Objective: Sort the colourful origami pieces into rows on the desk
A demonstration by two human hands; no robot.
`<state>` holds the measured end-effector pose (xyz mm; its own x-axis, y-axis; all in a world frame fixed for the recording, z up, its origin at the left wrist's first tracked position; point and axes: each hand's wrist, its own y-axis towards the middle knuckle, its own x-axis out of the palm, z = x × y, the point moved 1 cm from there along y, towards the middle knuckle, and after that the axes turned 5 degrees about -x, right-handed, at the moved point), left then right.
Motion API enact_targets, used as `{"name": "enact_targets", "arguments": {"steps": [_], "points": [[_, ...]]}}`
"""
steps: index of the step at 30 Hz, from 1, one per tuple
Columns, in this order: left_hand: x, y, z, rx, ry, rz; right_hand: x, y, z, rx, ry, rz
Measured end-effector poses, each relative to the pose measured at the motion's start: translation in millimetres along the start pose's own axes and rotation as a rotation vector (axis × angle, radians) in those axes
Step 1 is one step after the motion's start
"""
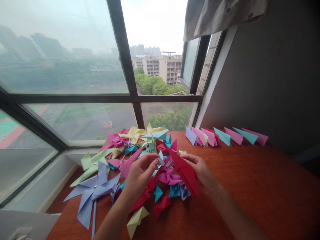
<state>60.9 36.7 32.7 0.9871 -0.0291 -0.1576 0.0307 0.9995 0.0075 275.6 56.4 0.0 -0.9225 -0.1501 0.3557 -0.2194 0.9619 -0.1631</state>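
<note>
A large red folded paper piece is gripped at its right edge by my right hand, fingers behind it. My left hand has its thumb and fingertips pinched together beside a small light-blue folded paper; whether the fingertips hold it is unclear. Beneath and around both hands lies a pile of colourful folded papers, with a magenta pinwheel, a blue folded piece and a yellow one. To the left of my left hand rests a lavender pinwheel on a stick.
Folded paper planes stand in a row at the back right of the reddish-brown table. Green and yellow pinwheels lie at the left and back. Window frames rise behind the table; grey cloth hangs above.
</note>
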Motion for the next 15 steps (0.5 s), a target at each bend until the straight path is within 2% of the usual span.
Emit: {"name": "enact_targets", "arguments": {"steps": [7,15], "points": [[1.7,-2.2,3.8,0.001,-0.036,-0.021,-0.2,3.0,2.4,0.124,0.064,-0.109],[1.8,-2.7,-0.4,0.046,0.027,-0.124,-2.2,7.8,7.8,0.066,-0.047,-0.229]]}}
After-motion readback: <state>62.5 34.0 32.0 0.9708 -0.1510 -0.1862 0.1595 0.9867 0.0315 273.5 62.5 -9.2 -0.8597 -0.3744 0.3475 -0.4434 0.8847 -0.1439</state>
